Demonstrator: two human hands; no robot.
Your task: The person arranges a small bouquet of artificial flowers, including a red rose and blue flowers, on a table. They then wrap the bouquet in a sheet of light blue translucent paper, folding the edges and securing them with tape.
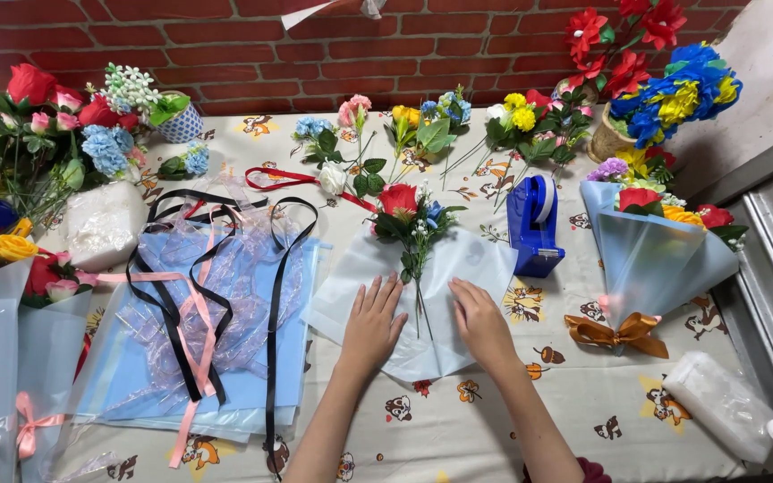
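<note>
Translucent pale-blue wrapping sheet [458, 259], frosted and softly creased, lies flat on the cartoon-printed tablecloth [574, 394] at the middle of the table. Left hand [373, 320] rests palm-down on its left half, fingers spread and straight; right hand [480, 320] presses flat on the right half, fingers close together. Between them run the thin green stems of a small posy of a red fabric rose with white and blue sprigs [409, 210], its heads lying past the sheet's upper edge. Just right stands a blue plastic tape dispenser [534, 224]. Left of the sheet, glossy black and pink satin ribbons [194, 309] loop over a stack of crinkled clear and blue sheets [252, 376]. Farther right lies a finished cone-shaped bouquet tied with a bronze bow [650, 259].
</note>
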